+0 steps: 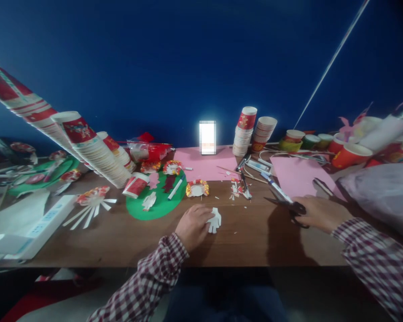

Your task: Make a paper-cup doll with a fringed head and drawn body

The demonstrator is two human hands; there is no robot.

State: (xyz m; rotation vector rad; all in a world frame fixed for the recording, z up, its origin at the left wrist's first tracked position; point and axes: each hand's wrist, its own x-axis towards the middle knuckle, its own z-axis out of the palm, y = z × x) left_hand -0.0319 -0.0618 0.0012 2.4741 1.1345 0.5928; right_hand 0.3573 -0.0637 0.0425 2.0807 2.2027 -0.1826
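My left hand [194, 226] rests low over the table, its fingers closed at the left edge of a small white paper cutout [215, 220] with a ragged, figure-like outline. Off to the right, my right hand [317, 213] grips the dark handles of a pair of scissors [298, 213]; the blades point toward the left. A white-and-blue marker [276, 188] lies just behind the scissors. Beyond my left hand sits a ring-shaped cut paper-cup piece [197, 188] with a red and yellow rim. Paper scraps [236, 190] are scattered to its right.
A green round sheet [137, 211] carries cutouts, a marker [176, 187] and a tipped cup [136, 184]. Tall cup stacks [90, 147] lean at left; more cups [244, 129] stand at the back. Pink paper [204, 167] lies before a bright phone-shaped screen [207, 137]. Plastic wrap [383, 192] is at right.
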